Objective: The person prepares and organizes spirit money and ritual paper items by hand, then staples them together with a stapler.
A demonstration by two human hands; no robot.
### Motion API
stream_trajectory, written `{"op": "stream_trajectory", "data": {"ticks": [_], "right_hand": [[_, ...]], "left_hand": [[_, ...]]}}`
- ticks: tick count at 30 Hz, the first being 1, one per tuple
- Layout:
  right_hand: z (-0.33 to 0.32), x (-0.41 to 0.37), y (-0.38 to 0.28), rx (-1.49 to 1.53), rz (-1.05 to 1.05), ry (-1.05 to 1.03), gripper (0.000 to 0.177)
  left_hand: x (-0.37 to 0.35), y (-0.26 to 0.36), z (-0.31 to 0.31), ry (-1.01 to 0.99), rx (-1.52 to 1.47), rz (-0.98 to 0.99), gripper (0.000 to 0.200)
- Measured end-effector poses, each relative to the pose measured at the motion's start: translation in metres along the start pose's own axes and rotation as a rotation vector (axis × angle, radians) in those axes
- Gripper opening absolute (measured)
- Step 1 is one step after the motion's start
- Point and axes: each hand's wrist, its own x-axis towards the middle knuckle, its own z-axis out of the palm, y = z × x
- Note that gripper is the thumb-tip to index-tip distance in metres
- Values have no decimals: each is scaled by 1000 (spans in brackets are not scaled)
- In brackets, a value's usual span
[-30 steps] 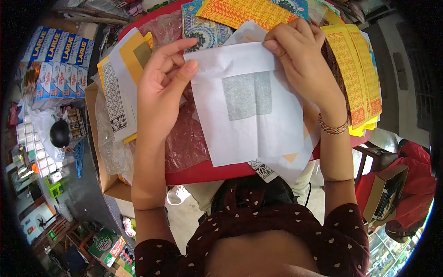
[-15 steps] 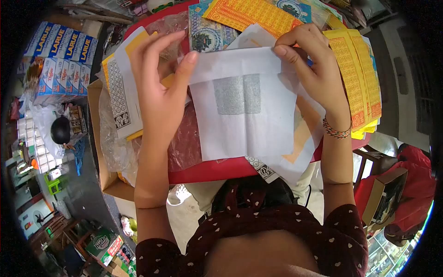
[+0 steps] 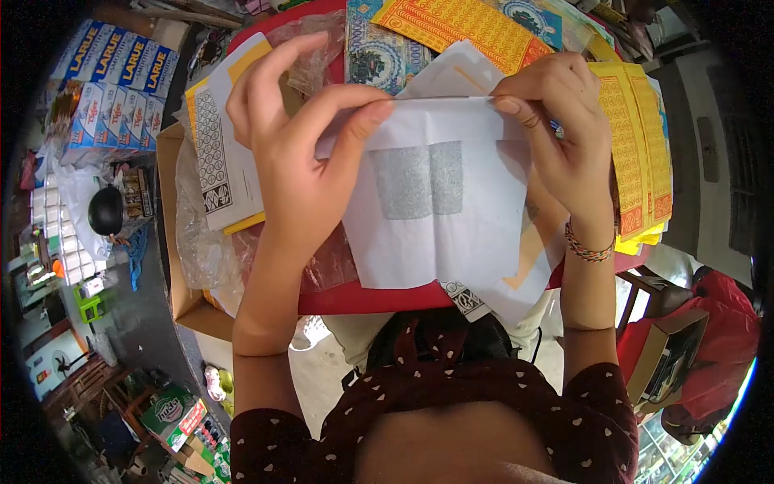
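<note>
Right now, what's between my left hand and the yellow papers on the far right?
The white paper with its grey patch, then your right hand; the head view shows both.

The top edge of the white paper sheet [image 3: 439, 194] is now being gripped between the thumb and index finger of the left hand [image 3: 310, 153]; half a second ago those two fingertips were being held spread apart at the sheet's left corner. The left grip is being set farther in along the edge, so a narrower span is being left to the right hand [image 3: 568, 121]. The top edge is being held more level than a second ago, and lower in the view.
</note>
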Motion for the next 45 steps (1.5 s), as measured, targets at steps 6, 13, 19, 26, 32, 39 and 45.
{"op": "stream_trajectory", "data": {"ticks": [6,13,19,26,32,39,45], "right_hand": [[-23,-6,23,6,226,29,4],[-22,-7,24,121,163,-5,7],[-14,-5,14,198,194,-17,8],[-36,-20,53,173,507,347,17],[-18,-10,34,261,505,63,19],[-4,-3,11,136,244,-272,50],[-9,3,-5,-105,240,-413,75]], "left_hand": [[4,-23,-8,27,68,0,12],[5,-9,-1,121,-321,-181,16],[-4,2,0,-11,-621,-493,20],[3,-30,-8,314,-883,-673,20],[3,-19,-5,142,-1078,-843,27],[4,-21,2,-18,-1168,-852,28],[2,-64,-6,-70,-1725,-1062,27]]}}
